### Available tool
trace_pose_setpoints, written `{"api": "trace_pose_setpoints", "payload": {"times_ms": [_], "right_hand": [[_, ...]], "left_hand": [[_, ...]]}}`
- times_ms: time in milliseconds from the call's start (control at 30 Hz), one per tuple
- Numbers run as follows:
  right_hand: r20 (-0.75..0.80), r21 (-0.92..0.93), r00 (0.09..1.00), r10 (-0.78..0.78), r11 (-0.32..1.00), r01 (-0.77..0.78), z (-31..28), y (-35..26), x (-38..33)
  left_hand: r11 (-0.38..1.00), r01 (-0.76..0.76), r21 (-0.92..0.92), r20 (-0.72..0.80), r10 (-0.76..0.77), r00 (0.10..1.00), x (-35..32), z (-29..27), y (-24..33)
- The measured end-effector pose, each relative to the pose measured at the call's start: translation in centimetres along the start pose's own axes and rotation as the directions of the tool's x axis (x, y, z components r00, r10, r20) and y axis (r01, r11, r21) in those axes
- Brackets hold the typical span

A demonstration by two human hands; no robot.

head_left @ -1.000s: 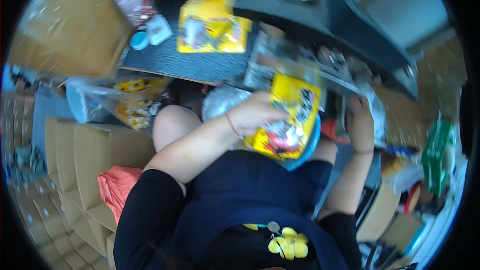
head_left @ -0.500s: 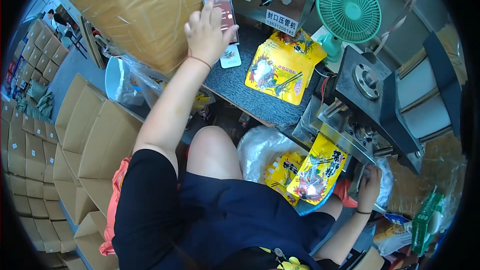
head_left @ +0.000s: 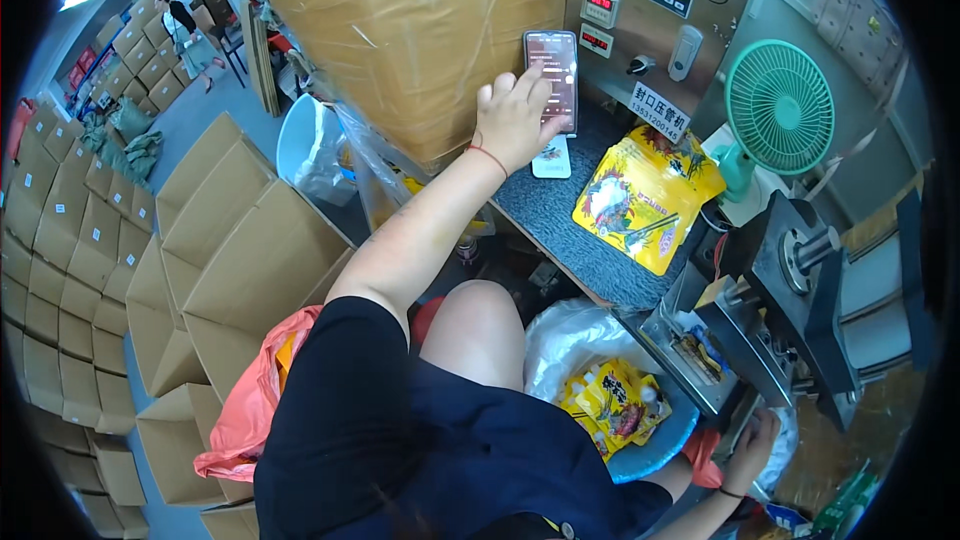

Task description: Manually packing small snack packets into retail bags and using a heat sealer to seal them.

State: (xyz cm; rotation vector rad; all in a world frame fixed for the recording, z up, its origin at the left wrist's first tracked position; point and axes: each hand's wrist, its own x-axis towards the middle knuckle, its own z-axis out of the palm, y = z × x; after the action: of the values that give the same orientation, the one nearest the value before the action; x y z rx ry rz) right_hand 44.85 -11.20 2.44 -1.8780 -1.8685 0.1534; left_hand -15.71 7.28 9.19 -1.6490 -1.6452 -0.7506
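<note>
My left hand [head_left: 517, 118] reaches over a smartphone [head_left: 555, 65] propped upright beside the big taped carton, its fingers apart at the lit screen and nothing held. A small white card with a picture [head_left: 551, 158] stands just below the phone. My right hand [head_left: 752, 450] is low at the right, fingers curled in at the metal edge under the sealing machine [head_left: 765, 340]; what they grip is hidden. Left of it, yellow printed pouches [head_left: 615, 405] lie in a blue basin [head_left: 655, 455] partly lined with clear plastic. A stack of flat yellow pouches [head_left: 640, 205] rests on the grey mat.
A green fan [head_left: 780, 105] stands behind the machine, near a metal control box [head_left: 625, 70] with lit displays. The big taped carton [head_left: 400, 40] fills the back. Open cardboard boxes [head_left: 250, 280] and a pink bag [head_left: 255, 410] are at my left. Far off, a person [head_left: 178, 20] walks.
The pouch that hung at the machine's jaws has dropped onto the others in the basin. My left hand stays at the phone, my right by the machine. The view has shifted.
</note>
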Motion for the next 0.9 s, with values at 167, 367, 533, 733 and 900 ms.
{"api": "trace_pose_setpoints", "payload": {"times_ms": [167,367,533,733,900], "right_hand": [[-0.009,-0.069,0.998,-0.057,0.996,0.056,0.5,1.2,-0.1],[-0.041,-0.015,0.998,-0.055,0.998,0.055,0.5,-0.6,0.3],[-0.031,0.009,0.999,0.015,1.000,-0.014,0.0,-1.3,0.0],[-0.040,0.018,0.998,0.045,0.999,-0.044,0.1,-1.4,0.0],[-0.055,-0.006,0.998,0.002,1.000,-0.002,0.2,-1.0,0.0]], "left_hand": [[0.988,-0.006,-0.156,-0.028,0.002,1.000,-4.2,-1.9,1.3],[0.981,-0.011,-0.196,0.037,0.018,0.999,-8.0,-2.9,1.3],[0.983,-0.011,-0.183,0.110,0.032,0.993,-8.7,-2.6,1.9],[0.989,-0.057,-0.134,0.133,0.075,0.988,-8.4,-2.3,2.5],[0.987,-0.055,-0.154,0.179,0.082,0.980,-7.8,-1.8,2.7]]}}
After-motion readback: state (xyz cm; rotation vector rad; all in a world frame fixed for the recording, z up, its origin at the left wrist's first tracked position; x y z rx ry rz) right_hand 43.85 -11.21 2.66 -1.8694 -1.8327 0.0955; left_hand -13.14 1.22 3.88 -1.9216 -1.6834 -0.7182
